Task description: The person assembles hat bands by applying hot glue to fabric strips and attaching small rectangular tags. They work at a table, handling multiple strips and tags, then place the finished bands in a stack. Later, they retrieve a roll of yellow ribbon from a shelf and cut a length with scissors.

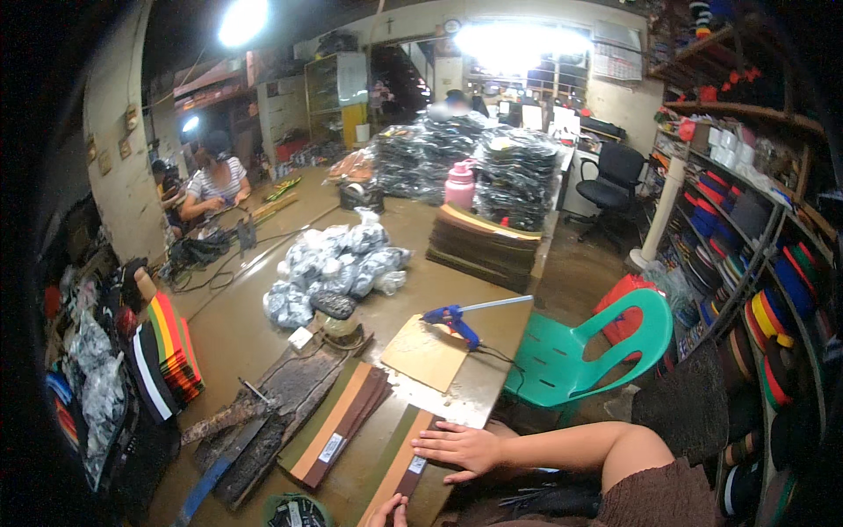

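My right hand (pixel 461 450) lies flat, fingers stretched, on a strip (pixel 395 457) of olive, tan and dark brown bands near the table's front edge. A small white label sits on its brown band, by my fingertips. My left hand (pixel 389 512) is partly cut off by the lower edge; its fingertips come together at the strip's near brown side. Beside it on the left lies a stack of matching strips (pixel 329 426), the top one also labelled.
A blue glue gun (pixel 452 323) rests on a tan board (pixel 421 356). Left stand a dark, worn wooden slab (pixel 281 430) and a blue blade (pixel 211 487). Beyond are bagged bundles (pixel 338 263), a brown stack (pixel 483 250) and a pink bottle (pixel 459 186). A green chair (pixel 580 351) stands right.
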Demonstrator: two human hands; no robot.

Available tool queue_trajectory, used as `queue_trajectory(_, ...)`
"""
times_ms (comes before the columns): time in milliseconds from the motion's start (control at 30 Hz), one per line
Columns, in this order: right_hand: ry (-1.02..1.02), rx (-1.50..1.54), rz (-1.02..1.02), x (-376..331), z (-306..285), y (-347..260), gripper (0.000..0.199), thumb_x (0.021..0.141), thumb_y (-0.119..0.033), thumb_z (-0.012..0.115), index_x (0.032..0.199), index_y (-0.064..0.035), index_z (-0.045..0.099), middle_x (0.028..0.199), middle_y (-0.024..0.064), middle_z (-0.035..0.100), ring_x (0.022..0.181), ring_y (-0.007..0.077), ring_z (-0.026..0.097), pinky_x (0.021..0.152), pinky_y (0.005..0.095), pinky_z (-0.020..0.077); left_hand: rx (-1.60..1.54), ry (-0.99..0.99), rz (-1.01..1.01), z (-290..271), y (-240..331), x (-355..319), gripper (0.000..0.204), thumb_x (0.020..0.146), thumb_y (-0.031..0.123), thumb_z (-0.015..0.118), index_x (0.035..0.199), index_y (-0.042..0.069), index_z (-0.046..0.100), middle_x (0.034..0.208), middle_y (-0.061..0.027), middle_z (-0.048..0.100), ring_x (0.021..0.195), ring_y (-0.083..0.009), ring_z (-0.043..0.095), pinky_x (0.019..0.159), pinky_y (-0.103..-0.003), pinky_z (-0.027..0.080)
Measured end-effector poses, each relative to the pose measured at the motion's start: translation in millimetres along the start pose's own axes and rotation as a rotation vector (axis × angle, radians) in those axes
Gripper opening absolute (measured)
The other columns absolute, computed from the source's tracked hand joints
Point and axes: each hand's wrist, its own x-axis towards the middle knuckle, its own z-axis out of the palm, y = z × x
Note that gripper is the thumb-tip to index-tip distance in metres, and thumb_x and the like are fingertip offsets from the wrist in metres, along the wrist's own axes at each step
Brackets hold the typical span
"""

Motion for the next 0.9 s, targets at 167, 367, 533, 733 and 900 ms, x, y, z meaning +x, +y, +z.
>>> queue_trajectory(167, 0.045, 0.025, -0.014, -5, 8, 3, 0.074, 0.093, -0.052, 0.042, 0.146, -0.0027, 0.028, 0.152, 0.0150, 0.029, 0.142, 0.0283, 0.027, 0.116, 0.0453, 0.0157, 0.372, -0.072, 0.262, 12, 3, 0, 0.019, 0.091, 0.004, 0.059, 0.109, 0.004, 0.067, 0.102, -0.0151, 0.068, 0.092, -0.0290, 0.065, 0.081, -0.034, 0.051)
queue_trajectory(367, 0.089, 0.094, -0.012, -8, 16, 7, 0.074, 0.095, -0.052, 0.040, 0.147, -0.0014, 0.026, 0.153, 0.0162, 0.027, 0.142, 0.0296, 0.025, 0.117, 0.0466, 0.0141, 0.491, 0.040, 0.116, 27, 6, 11, 0.017, 0.092, 0.009, 0.059, 0.105, 0.000, 0.066, 0.099, -0.0148, 0.068, 0.090, -0.0257, 0.064, 0.081, -0.033, 0.050)
queue_trajectory(533, 0.209, 0.229, -0.091, -8, 24, 26, 0.081, 0.088, -0.063, 0.045, 0.138, 0.0009, 0.041, 0.146, 0.0216, 0.038, 0.138, 0.0353, 0.032, 0.115, 0.0497, 0.0164, 0.672, 0.134, 0.073, 42, 13, 17, 0.015, 0.091, 0.005, 0.058, 0.103, 0.000, 0.066, 0.098, -0.0144, 0.068, 0.090, -0.0253, 0.064, 0.083, -0.034, 0.050)
queue_trajectory(733, 0.133, 0.284, -0.287, -7, 38, 64, 0.089, 0.085, -0.068, 0.042, 0.143, -0.0002, 0.034, 0.150, 0.0213, 0.031, 0.142, 0.0348, 0.023, 0.114, 0.0578, 0.0069, 0.847, 0.218, 0.017, 53, 13, 24, 0.013, 0.090, 0.003, 0.057, 0.099, 0.001, 0.066, 0.094, -0.0144, 0.066, 0.087, -0.0270, 0.063, 0.080, -0.036, 0.050)
queue_trajectory(900, 0.084, 0.370, -0.290, -7, 48, 66, 0.094, 0.084, -0.071, 0.040, 0.144, 0.0003, 0.031, 0.152, 0.0218, 0.026, 0.144, 0.0344, 0.017, 0.113, 0.0608, 0.0019, 0.785, 0.335, -0.064, 53, 7, 30, 0.015, 0.093, 0.007, 0.056, 0.102, -0.001, 0.065, 0.098, -0.0139, 0.066, 0.089, -0.0257, 0.062, 0.083, -0.035, 0.050)
